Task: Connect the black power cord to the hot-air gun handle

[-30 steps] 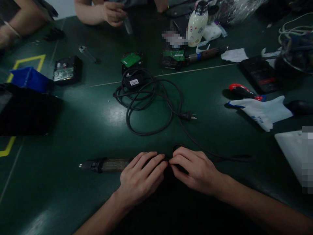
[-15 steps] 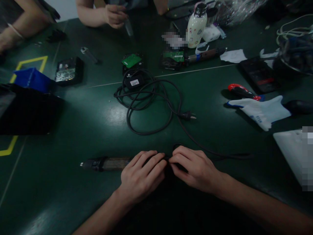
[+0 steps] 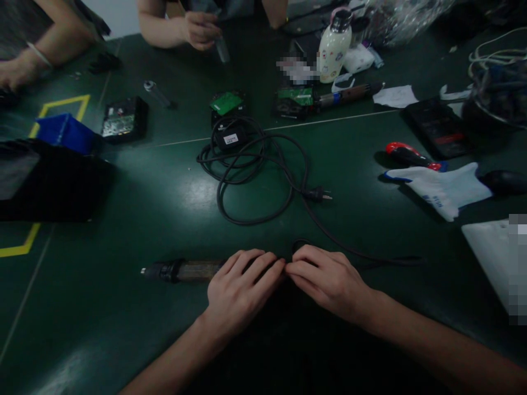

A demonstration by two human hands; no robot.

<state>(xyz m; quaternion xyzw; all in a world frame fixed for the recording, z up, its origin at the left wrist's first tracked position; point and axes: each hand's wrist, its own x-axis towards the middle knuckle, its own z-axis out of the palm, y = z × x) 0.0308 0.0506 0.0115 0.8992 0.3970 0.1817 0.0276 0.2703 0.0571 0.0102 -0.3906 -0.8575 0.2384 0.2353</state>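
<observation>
A dark cylindrical electric screwdriver (image 3: 193,271) lies on the green table, its tip pointing left. My left hand (image 3: 245,282) is wrapped over its right end, fingers closed on it. Fingertips touching those of the left, my right hand (image 3: 329,277) is closed in a pinch where the black cable (image 3: 354,253) meets the tool; the pinched part is mostly hidden, apparently the cable end. Beyond the hands the cable lies in loose coils with a plug (image 3: 317,194) and a black box with a white label (image 3: 231,138).
Ahead are green circuit boards on drives (image 3: 226,103), another screwdriver (image 3: 349,95) and a bottle (image 3: 334,49). On the right lie a red-black handled tool (image 3: 409,155) and a white glove (image 3: 448,189). At left stand a black box (image 3: 49,181) and blue bin (image 3: 66,133). Two people sit opposite.
The view has shifted slightly, so most things appear a little further right. My left fingertips have moved closer to my right ones. Both hands keep their hold.
</observation>
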